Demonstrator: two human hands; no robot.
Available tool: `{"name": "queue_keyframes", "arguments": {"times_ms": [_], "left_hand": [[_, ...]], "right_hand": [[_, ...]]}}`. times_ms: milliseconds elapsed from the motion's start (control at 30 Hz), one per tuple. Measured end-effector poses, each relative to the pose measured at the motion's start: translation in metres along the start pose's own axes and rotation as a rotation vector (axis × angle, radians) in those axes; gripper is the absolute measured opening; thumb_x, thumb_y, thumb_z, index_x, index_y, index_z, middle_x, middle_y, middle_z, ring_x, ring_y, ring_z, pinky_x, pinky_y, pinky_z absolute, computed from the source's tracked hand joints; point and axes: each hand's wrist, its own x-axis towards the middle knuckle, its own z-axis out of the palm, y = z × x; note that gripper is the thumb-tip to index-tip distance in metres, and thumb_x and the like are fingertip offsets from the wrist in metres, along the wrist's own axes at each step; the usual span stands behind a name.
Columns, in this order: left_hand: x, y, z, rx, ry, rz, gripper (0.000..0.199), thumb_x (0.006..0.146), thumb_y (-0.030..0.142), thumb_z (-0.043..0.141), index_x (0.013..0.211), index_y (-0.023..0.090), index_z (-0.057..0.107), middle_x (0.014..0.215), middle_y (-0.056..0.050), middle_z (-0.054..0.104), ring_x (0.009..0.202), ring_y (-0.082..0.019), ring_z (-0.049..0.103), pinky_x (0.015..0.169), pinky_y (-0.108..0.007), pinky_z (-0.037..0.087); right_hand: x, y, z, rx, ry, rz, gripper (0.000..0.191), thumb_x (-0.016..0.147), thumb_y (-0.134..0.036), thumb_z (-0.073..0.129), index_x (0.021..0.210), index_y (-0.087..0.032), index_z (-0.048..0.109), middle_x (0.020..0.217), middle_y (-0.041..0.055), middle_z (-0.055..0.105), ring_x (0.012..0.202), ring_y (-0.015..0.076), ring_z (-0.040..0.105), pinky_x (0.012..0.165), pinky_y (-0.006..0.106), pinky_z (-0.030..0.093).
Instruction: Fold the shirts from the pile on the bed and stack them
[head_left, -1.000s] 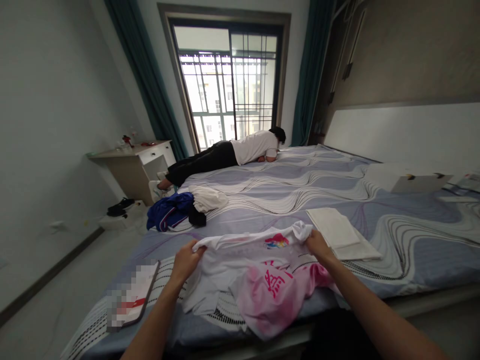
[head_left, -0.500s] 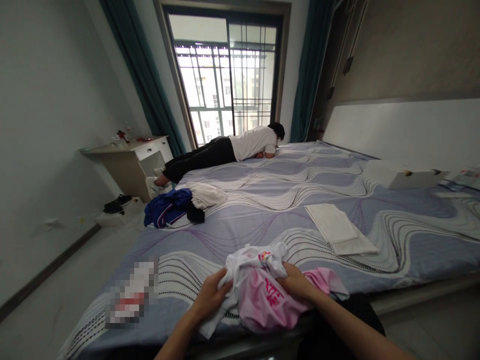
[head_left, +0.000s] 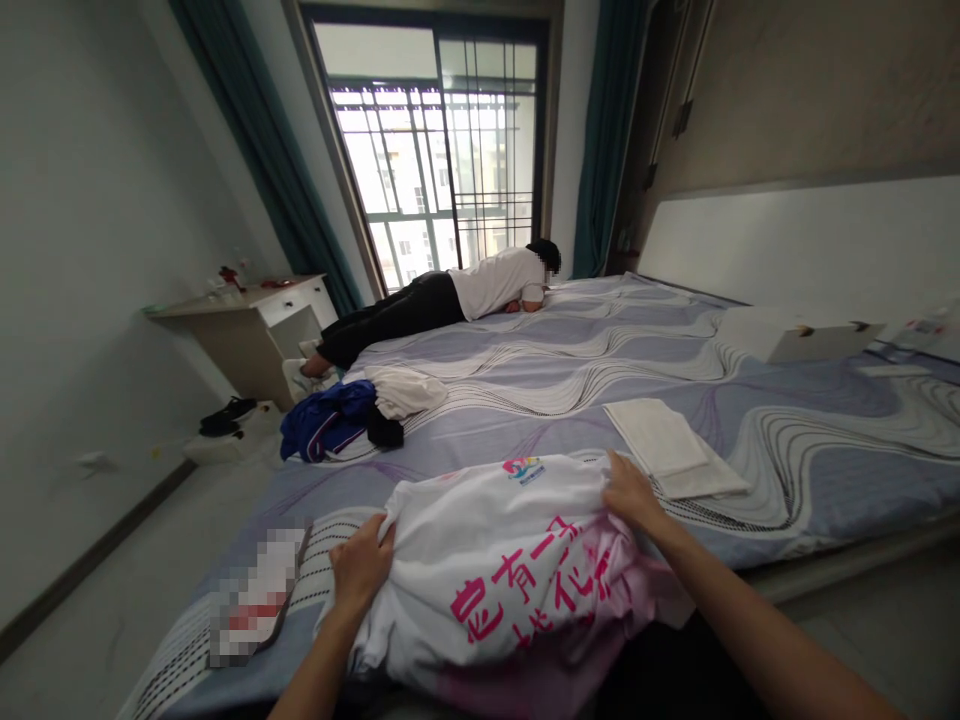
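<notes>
A white and pink shirt [head_left: 487,550] with pink printed characters and a small colourful logo is stretched between my two hands at the near edge of the bed. My left hand [head_left: 362,562] is closed on its left upper edge. At the right upper edge, my right hand [head_left: 631,490] pinches the cloth. The shirt's lower part is bunched and hangs toward me. Just beyond my right hand lies a folded white cloth [head_left: 667,445] on the patterned bedsheet [head_left: 525,375].
A person [head_left: 487,285] lies face down across the far side of the bed. Blue clothing [head_left: 326,415] and a white garment [head_left: 409,392] sit at the left. A pixelated item [head_left: 259,595] lies near left, a white box [head_left: 802,335] at right, a desk [head_left: 240,310] behind.
My hands have moved apart, and the bunched shirt is now spread wide between them, showing more of its white front and print. The view has shifted slightly.
</notes>
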Motion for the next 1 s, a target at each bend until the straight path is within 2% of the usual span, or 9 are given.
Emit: {"name": "queue_keyframes", "arguments": {"times_ms": [133,267,333,433,533,633,767,867,1000], "left_hand": [[0.003,0.003,0.010,-0.025,0.003,-0.021,0.047,0.093,0.050,0.034,0.118,0.022,0.063,0.106,-0.014,0.074,0.102,-0.032,0.067,0.091,-0.044,0.042],[-0.005,-0.002,0.004,0.056,0.071,-0.054,0.052,0.089,0.053,0.037,0.116,0.016,0.062,0.109,-0.019,0.070,0.105,-0.036,0.064,0.086,-0.043,0.046],[-0.016,-0.008,0.002,0.131,0.085,-0.087,0.054,0.087,0.055,0.037,0.110,0.014,0.064,0.109,-0.022,0.068,0.104,-0.039,0.063,0.084,-0.046,0.047],[-0.031,-0.023,-0.007,0.041,-0.009,-0.054,0.046,0.089,0.049,0.032,0.097,0.019,0.064,0.095,-0.017,0.071,0.093,-0.036,0.067,0.079,-0.045,0.049],[-0.040,-0.046,-0.035,-0.265,0.024,-0.076,0.032,0.086,0.045,0.037,0.089,0.026,0.062,0.084,-0.007,0.073,0.085,-0.030,0.069,0.078,-0.042,0.053],[-0.042,-0.069,-0.081,-0.475,0.184,-0.174,0.025,0.084,0.053,0.045,0.086,0.033,0.059,0.081,0.005,0.071,0.085,-0.027,0.069,0.078,-0.042,0.056],[-0.032,-0.077,-0.146,-0.495,0.281,-0.217,0.028,0.080,0.056,0.045,0.086,0.032,0.060,0.067,0.002,0.065,0.067,-0.028,0.064,0.063,-0.043,0.055],[-0.024,-0.067,-0.180,-0.518,0.350,-0.053,0.024,0.073,0.047,0.050,0.084,0.029,0.062,0.079,-0.001,0.069,0.076,-0.028,0.065,0.069,-0.040,0.055],[-0.014,-0.052,-0.181,-0.458,0.296,0.087,0.030,0.065,0.035,0.048,0.090,0.027,0.065,0.082,0.002,0.072,0.078,-0.023,0.064,0.067,-0.030,0.052]], "right_hand": [[0.014,-0.040,0.018,0.133,0.054,-0.303,0.061,0.082,-0.014,0.045,0.143,-0.011,0.045,0.146,0.0179,0.049,0.136,0.0258,0.043,0.115,0.043,0.026],[0.030,-0.076,0.028,0.121,-0.097,-0.306,0.070,0.084,-0.031,0.058,0.148,-0.013,0.037,0.151,0.0202,0.042,0.139,0.0299,0.039,0.115,0.051,0.023],[0.035,-0.089,0.029,0.116,-0.211,-0.299,0.066,0.078,-0.030,0.066,0.139,-0.012,0.049,0.139,0.0215,0.055,0.128,0.0306,0.051,0.108,0.045,0.033],[0.031,-0.102,0.023,0.137,-0.349,-0.356,0.033,0.069,-0.018,0.066,0.101,-0.016,0.072,0.099,0.0127,0.074,0.098,0.0275,0.065,0.086,0.033,0.045],[0.002,-0.105,0.005,0.209,-0.469,-0.479,0.014,0.062,-0.012,0.063,0.072,-0.019,0.070,0.070,0.0005,0.068,0.076,0.0199,0.064,0.069,0.024,0.042],[-0.048,-0.102,-0.028,0.497,-0.773,-0.560,0.002,0.065,-0.018,0.062,0.063,-0.019,0.062,0.057,-0.0064,0.053,0.058,0.0114,0.049,0.056,0.021,0.034],[-0.103,-0.092,-0.089,0.794,-1.096,-0.469,0.026,0.070,-0.033,0.068,0.058,-0.021,0.049,0.055,-0.0077,0.038,0.052,0.0080,0.029,0.049,0.021,0.026],[-0.104,-0.076,-0.127,0.870,-0.908,-0.414,0.029,0.073,-0.044,0.069,0.062,-0.021,0.054,0.058,-0.0048,0.045,0.055,0.0104,0.036,0.053,0.023,0.032],[-0.071,-0.043,-0.134,0.764,-0.182,-0.420,0.017,0.077,-0.037,0.060,0.071,-0.022,0.065,0.082,0.0063,0.067,0.075,0.0212,0.058,0.070,0.031,0.045]]}}
